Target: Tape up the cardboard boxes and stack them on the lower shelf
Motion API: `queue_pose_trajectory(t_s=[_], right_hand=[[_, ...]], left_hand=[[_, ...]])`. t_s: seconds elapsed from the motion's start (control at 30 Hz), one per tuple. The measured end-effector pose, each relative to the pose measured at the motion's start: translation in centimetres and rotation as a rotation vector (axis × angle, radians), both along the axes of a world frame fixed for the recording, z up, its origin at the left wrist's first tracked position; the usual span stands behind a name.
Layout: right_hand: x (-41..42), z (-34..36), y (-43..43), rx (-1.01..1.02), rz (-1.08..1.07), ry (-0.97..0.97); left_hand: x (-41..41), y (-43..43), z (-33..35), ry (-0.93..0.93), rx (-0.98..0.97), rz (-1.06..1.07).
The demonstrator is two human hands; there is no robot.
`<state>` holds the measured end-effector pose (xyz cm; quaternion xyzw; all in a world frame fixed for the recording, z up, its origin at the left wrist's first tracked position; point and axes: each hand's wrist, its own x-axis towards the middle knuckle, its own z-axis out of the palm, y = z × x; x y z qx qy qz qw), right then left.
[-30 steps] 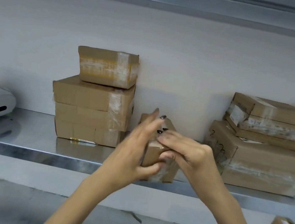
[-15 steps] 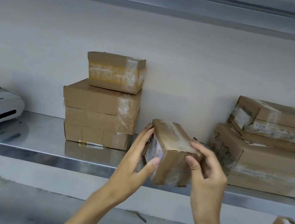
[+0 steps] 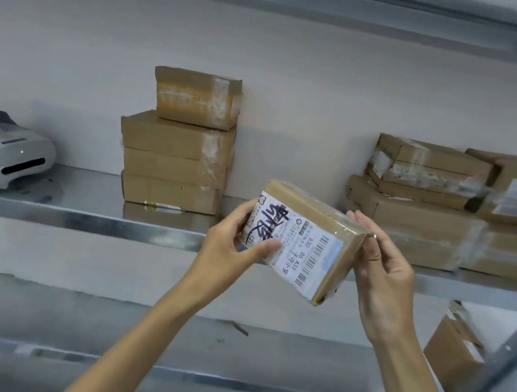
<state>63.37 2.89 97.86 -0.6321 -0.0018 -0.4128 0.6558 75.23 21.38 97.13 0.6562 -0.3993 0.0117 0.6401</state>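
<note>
Brown cardboard is front and centre: we see a small cardboard box point(image 3: 335, 224) held up in the air, in front of the edge of the metal shelf point(image 3: 78, 217) and not resting on it. It is tilted, its right end lower, and its white shipping label point(image 3: 292, 252), with barcodes and heavy black marker scrawl, is turned toward us. Clear tape glints across its top and right end.

The left hand point(image 3: 228, 244) grips the left end, thumb pressed onto the label and fingers wrapped behind. The right hand point(image 3: 384, 276) is cupped round the right end, fingertips rising past the top edge and thumb bent against the cardboard. Both hands are clamped on the box.

On the shelf behind, to the left of the held box, stands a stack of taped boxes point(image 3: 174, 156), with a smaller box point(image 3: 197, 98) on top. To the right lies a looser pile of taped boxes point(image 3: 418, 212), some with labels. At the far left sits a white label printer point(image 3: 4, 158). Down at the lower right, below the shelf, we spot another cardboard box point(image 3: 449, 353) leaning by the shelf upright.
</note>
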Motion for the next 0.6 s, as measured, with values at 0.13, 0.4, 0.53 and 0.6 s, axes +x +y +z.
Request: queue_pose_trajectory(t_s=[0.13,0.4,0.53,0.6], right_hand=[[-3.4,-1.1,1.5,-0.086,-0.13,0.135],[-8.6,-9.0,6.4,0.167,-0.073,0.491],[-6.7,-12.2,6.5,0.192,0.033,0.733],[-4.9,-13.7,6.4,0.188,0.097,0.801]], left_hand=[[-4.3,1.4,-1.2,0.025,-0.074,0.098],[-11.4,4.6,-10.1,0.136,0.038,0.263],[-10.4,5.0,-14.0,0.212,0.236,0.397],[-9.2,4.9,-15.9,0.23,0.318,0.427]])
